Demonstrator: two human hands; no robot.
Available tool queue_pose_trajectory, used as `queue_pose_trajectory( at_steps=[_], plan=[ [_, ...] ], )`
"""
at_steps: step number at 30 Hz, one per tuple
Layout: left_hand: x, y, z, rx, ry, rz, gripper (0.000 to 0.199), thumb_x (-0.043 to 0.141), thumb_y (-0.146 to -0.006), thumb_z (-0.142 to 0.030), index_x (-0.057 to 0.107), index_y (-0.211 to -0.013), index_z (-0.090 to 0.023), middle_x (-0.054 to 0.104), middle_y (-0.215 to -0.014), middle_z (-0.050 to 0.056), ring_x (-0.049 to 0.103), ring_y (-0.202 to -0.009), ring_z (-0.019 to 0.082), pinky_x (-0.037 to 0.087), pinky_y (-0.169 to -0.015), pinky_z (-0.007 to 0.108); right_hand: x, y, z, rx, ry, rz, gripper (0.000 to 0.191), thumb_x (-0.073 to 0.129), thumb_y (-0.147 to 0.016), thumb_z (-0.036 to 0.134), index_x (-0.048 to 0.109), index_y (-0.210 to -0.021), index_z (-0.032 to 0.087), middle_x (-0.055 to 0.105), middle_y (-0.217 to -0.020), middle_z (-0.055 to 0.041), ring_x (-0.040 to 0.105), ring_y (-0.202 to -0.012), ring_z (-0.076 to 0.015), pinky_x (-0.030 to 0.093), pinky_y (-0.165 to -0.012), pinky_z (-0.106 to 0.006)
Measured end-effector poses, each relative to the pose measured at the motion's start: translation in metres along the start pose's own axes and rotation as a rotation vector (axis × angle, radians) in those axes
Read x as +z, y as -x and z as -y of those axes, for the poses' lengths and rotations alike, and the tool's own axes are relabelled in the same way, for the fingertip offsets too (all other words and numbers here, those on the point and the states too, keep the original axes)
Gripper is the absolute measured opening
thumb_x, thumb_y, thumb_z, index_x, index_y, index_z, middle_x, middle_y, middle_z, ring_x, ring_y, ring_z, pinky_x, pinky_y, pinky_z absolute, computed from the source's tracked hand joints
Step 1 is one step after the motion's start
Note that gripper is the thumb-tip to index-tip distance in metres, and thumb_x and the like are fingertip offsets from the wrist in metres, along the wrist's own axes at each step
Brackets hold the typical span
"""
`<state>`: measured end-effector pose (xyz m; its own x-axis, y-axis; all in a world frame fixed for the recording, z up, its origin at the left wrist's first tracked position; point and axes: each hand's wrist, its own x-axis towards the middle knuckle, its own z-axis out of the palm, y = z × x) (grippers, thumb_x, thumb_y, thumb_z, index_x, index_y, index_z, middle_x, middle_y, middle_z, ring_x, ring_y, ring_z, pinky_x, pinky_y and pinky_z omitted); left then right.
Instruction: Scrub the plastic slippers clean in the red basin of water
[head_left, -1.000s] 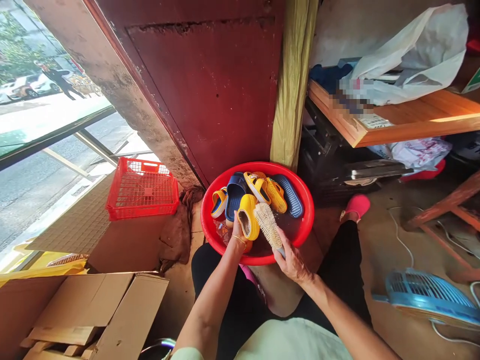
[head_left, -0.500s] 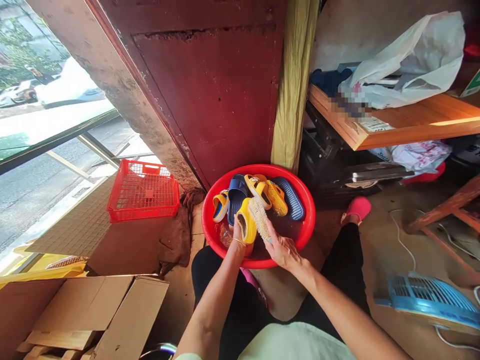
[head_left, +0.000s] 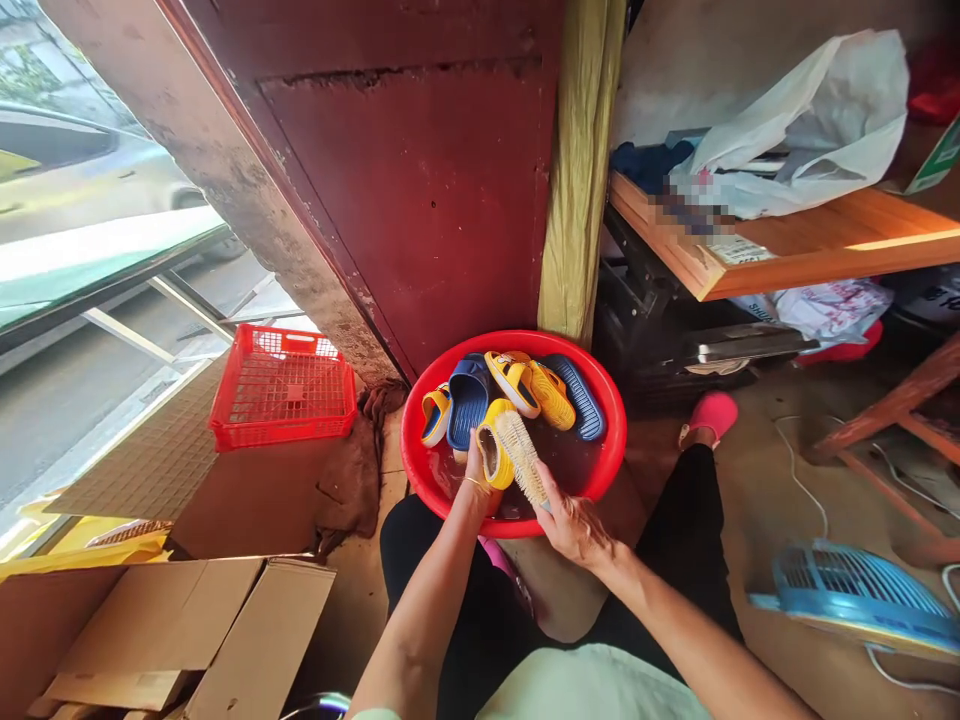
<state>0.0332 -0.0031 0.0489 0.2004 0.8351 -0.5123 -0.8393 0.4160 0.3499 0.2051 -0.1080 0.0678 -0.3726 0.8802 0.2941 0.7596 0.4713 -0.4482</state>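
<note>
Over the front of a red basin (head_left: 616, 440), my left hand (head_left: 478, 478) grips a yellow clog (head_left: 495, 475) whose opening faces left. My right hand (head_left: 574, 520) is closed round a scrub brush (head_left: 523, 455) with pale bristles, and the brush lies against the clog's right side. Behind the clog, several slippers rest in the basin's dark water: a blue slide (head_left: 470, 395), another blue slide (head_left: 576, 395) with its ribbed face showing, and yellow clogs (head_left: 514, 380). One more yellow shoe (head_left: 436, 415) leans at the left rim.
A red plastic crate (head_left: 285, 385) and open cardboard boxes (head_left: 157, 610) stand on the left. A maroon door (head_left: 420, 200) is behind the basin. To the right are a wooden table (head_left: 825, 240) with a plastic bag (head_left: 817, 130) and a blue fan (head_left: 862, 595) on the floor.
The brush has slid slightly down along the yellow clog, with my right hand moving lower. My left hand keeps its hold. A car has come into view outside at the left.
</note>
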Motion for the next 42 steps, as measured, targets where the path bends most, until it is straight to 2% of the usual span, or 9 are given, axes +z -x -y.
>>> queue_pose_trajectory(
  at_steps=[5,13,18,22,26,31,33,37,42],
  plan=[
    [-0.004,-0.008,-0.005,-0.036,-0.017,0.030,0.063,0.050,-0.092,-0.063,0.064,-0.123,-0.011,0.075,-0.085,0.011,0.072,-0.088,0.025,0.054,-0.096,0.038,0.007,0.026,0.013,0.041,0.064,0.059,0.070,0.034,-0.099,0.029,0.004,-0.162,0.022,0.072,-0.120,-0.0121,0.074,-0.084,-0.0242,0.061,-0.069,-0.035],
    [-0.008,-0.007,0.001,-0.067,-0.106,0.024,0.060,0.059,-0.087,-0.063,0.069,-0.117,-0.012,0.076,-0.091,0.013,0.072,-0.093,0.027,0.057,-0.088,0.036,-0.018,-0.028,-0.008,0.300,0.178,0.215,0.070,0.033,-0.098,0.028,0.008,-0.161,0.009,0.075,-0.109,-0.0170,0.074,-0.087,-0.0253,0.057,-0.077,-0.035],
    [-0.004,-0.008,-0.002,0.027,-0.082,-0.003,0.051,0.064,-0.085,-0.055,0.070,-0.113,-0.012,0.076,-0.093,0.011,0.072,-0.092,0.026,0.056,-0.090,0.038,-0.030,-0.036,-0.024,0.410,0.282,0.348,0.074,0.040,-0.094,0.021,0.009,-0.159,0.005,0.075,-0.101,-0.0203,0.073,-0.091,-0.0290,0.054,-0.081,-0.039],
    [-0.003,-0.011,-0.003,0.043,-0.062,-0.004,0.046,0.068,-0.083,-0.048,0.069,-0.112,-0.013,0.075,-0.094,0.010,0.071,-0.091,0.025,0.054,-0.093,0.040,-0.032,-0.041,-0.024,0.379,0.344,0.453,0.065,0.043,-0.092,0.018,0.030,-0.155,0.009,0.075,-0.102,-0.0196,0.072,-0.099,-0.0306,0.052,-0.084,-0.040],
    [-0.008,-0.013,-0.005,-0.002,-0.051,0.013,0.040,0.067,-0.085,-0.043,0.069,-0.109,-0.012,0.075,-0.091,0.010,0.071,-0.091,0.025,0.053,-0.096,0.041,-0.038,-0.039,-0.033,0.481,0.210,0.352,0.049,0.041,-0.097,0.033,0.050,-0.142,0.017,0.076,-0.102,-0.0142,0.073,-0.093,-0.0274,0.054,-0.077,-0.034],
    [-0.011,-0.015,-0.007,0.000,-0.007,0.008,0.029,0.064,-0.088,-0.035,0.069,-0.105,-0.012,0.075,-0.089,0.010,0.072,-0.089,0.024,0.052,-0.098,0.042,-0.037,-0.006,-0.041,0.244,0.064,-0.035,0.060,0.041,-0.096,0.034,0.036,-0.152,0.013,0.071,-0.120,-0.0153,0.073,-0.091,-0.0262,0.058,-0.076,-0.034],
    [-0.012,-0.016,-0.008,0.005,0.000,0.010,0.027,0.063,-0.089,-0.033,0.069,-0.105,-0.012,0.075,-0.090,0.010,0.072,-0.091,0.024,0.051,-0.099,0.042,-0.033,0.010,-0.037,0.127,0.095,-0.081,0.067,0.041,-0.096,0.034,0.026,-0.157,0.012,0.069,-0.125,-0.0157,0.073,-0.087,-0.0248,0.058,-0.074,-0.033],
    [-0.012,-0.018,-0.006,-0.011,-0.016,0.029,0.026,0.059,-0.091,-0.029,0.069,-0.107,-0.010,0.076,-0.091,0.011,0.072,-0.097,0.026,0.051,-0.099,0.040,-0.023,0.023,-0.024,-0.078,0.218,0.101,0.067,0.042,-0.097,0.031,0.022,-0.160,0.022,0.074,-0.105,-0.0102,0.070,-0.073,-0.0194,0.055,-0.067,-0.027],
    [-0.015,-0.023,-0.004,-0.016,-0.051,-0.003,0.027,0.058,-0.092,-0.029,0.069,-0.109,-0.010,0.076,-0.090,0.011,0.073,-0.093,0.025,0.054,-0.094,0.037,-0.014,-0.017,-0.003,-0.082,0.378,0.286,0.069,0.042,-0.095,0.024,0.021,-0.160,0.032,0.072,-0.092,-0.0077,0.068,-0.069,-0.0180,0.049,-0.065,-0.026]
  ],
)
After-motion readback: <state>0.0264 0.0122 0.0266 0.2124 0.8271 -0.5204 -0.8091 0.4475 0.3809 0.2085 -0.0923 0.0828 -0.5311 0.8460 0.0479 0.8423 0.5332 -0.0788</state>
